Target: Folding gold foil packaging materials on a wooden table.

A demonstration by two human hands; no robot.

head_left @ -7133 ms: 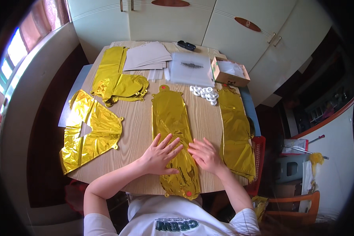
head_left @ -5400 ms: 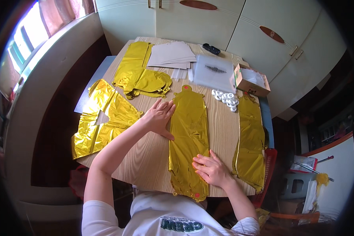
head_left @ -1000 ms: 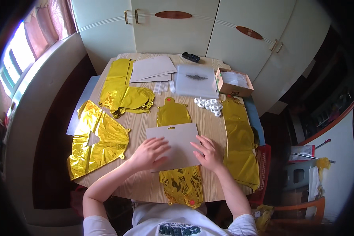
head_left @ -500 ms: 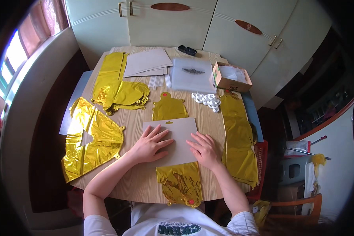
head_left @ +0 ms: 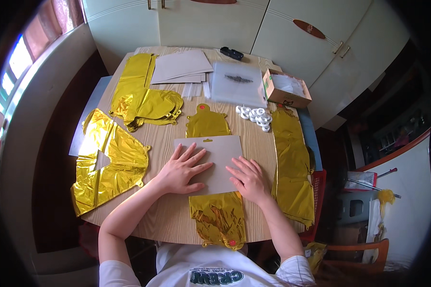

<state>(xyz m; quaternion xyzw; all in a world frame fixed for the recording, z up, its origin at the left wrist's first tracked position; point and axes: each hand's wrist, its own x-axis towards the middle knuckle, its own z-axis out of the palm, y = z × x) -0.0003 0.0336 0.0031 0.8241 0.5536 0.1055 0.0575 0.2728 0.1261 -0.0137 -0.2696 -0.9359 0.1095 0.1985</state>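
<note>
A grey cardboard sheet [head_left: 215, 158] with a hang hole at its far edge lies across a gold foil balloon [head_left: 207, 123]. The flat balloon sticks out beyond the card at the far side and again at the near side, where its foil is crumpled and hangs to the table edge. Spread flat on the card's left part is my left hand [head_left: 184, 168], fingers apart. My right hand [head_left: 249, 179] presses on the card's right edge with its fingers stretched out. Neither hand grips anything. The balloon's middle is hidden under the card.
More gold foil balloons lie at left [head_left: 112, 167], far left [head_left: 143, 93] and right [head_left: 294, 167]. Along the back are grey cards [head_left: 182, 66], white strips [head_left: 194, 90], clear plastic bags [head_left: 237, 88], a black object [head_left: 231, 53] and a cardboard box [head_left: 287, 98]. White ribbon rolls [head_left: 255, 116] sit nearby.
The whole scene has shifted slightly in the picture as the view tilted. Both hands remain flat on the card, with hardly any movement against it.
</note>
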